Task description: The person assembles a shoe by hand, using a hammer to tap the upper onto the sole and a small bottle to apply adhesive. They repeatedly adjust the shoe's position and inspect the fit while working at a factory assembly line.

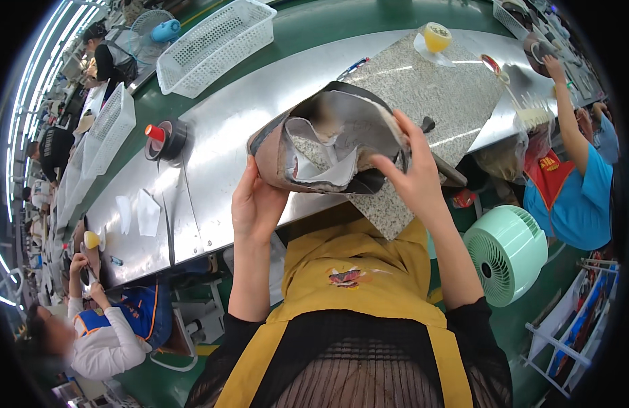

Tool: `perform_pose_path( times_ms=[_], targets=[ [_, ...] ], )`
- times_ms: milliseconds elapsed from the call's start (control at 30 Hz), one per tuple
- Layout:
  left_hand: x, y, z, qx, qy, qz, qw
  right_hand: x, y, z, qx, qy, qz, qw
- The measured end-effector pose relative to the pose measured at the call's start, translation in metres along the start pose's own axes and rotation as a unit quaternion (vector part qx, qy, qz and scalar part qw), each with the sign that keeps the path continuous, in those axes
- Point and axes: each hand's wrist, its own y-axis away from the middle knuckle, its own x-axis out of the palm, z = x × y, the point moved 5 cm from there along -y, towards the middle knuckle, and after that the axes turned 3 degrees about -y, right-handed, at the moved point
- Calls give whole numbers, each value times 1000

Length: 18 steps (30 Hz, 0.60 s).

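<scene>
Between both hands I hold a brown, leather-like piece [270, 163] with dark edges, bent into an open loop above the table. Its pale grey inner side [362, 126] shows, and white backing [338, 173] folds loosely in the middle. My left hand [254, 204] grips the lower left edge, fingers beneath. My right hand [416, 166] holds the right side, its thumb pressed against the inner edge and its fingers round the outside. Behind the piece lies a speckled stone slab [423, 88] on the metal table [226, 102].
A black tape roll with a red-capped item [166, 139] stands to the left, near white cut pieces [148, 212]. A yellow pot [437, 37] sits at the far side. White baskets [216, 51] line the back. A mint-green fan [504, 255] stands right. Co-workers [566, 190] sit on both sides.
</scene>
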Motion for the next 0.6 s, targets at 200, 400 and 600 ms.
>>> perform_pose_path(
  times_ms=[200,400,600],
  targets=[
    [-28,4,6,-54,72,147,985,-28,-52,-53,185,-198,44,962],
    [-40,-8,27,-88,11,20,996,-34,-56,-81,150,-16,46,987],
    [-46,-5,29,-85,-5,-49,995,-30,-21,-15,18,37,110,993]
  ],
)
